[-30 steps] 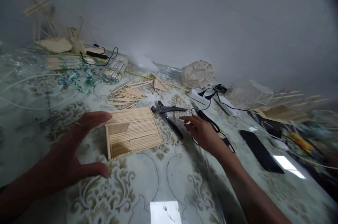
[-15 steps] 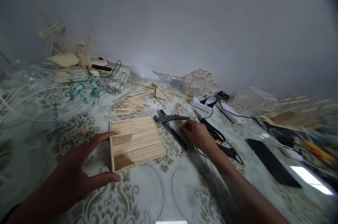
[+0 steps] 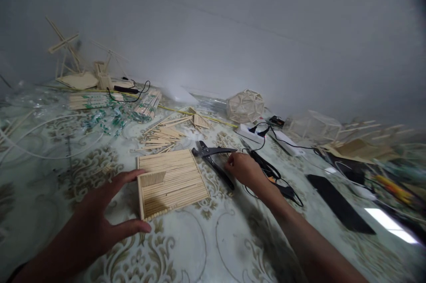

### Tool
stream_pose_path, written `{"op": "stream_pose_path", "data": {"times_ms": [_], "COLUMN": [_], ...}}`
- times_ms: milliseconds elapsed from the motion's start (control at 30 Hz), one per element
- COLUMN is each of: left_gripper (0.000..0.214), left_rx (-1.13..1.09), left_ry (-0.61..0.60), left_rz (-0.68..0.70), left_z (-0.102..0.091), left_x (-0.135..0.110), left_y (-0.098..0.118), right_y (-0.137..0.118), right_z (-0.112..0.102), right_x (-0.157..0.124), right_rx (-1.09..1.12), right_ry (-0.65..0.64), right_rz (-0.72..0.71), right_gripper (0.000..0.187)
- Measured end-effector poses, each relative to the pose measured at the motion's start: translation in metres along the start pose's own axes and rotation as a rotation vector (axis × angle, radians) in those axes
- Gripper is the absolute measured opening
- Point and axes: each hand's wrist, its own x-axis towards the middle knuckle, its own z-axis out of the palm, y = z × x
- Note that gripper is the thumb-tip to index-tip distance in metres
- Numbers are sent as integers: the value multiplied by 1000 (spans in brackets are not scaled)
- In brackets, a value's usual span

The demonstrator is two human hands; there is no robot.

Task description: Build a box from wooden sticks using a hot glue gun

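A small stick structure [image 3: 186, 176], a flat base of pale wooden sticks with low walls at its left end, lies on the patterned tablecloth. Around that left end my left hand [image 3: 96, 221] is spread, index finger by the upper corner and thumb by the lower one; any firm hold is not visible. Black-handled pliers [image 3: 213, 163] lie just right of the base, jaws towards it. Beside their handles, my right hand [image 3: 244, 167] is low with its fingers curled together. Whatever the fingertips pinch is hidden.
Loose sticks [image 3: 163, 136] lie behind the base, with bundled sticks [image 3: 148, 104] farther back. A ball-shaped stick frame [image 3: 245, 105] stands by the wall. A power strip [image 3: 249, 133], black cables and a dark flat slab [image 3: 339, 203] are on the right.
The view has shifted slightly. My right hand's fingers have curled in closer beside the pliers' handles. My left hand stays around the structure's left end.
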Motion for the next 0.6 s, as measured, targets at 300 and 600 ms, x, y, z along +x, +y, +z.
{"op": "stream_pose_path", "data": {"times_ms": [300, 600], "left_gripper": [85, 94], "left_rx": [-33, -161], "left_ry": [-13, 33], "left_rz": [18, 230], "left_z": [0, -6], "left_x": [-1, 11], "left_y": [4, 20], "right_y": [42, -73], "right_z": [-57, -58], "right_x": [-68, -117], "right_rx": [110, 687], "right_ry": [-28, 247], "right_rz": [-171, -1085], "right_gripper": [14, 13]}}
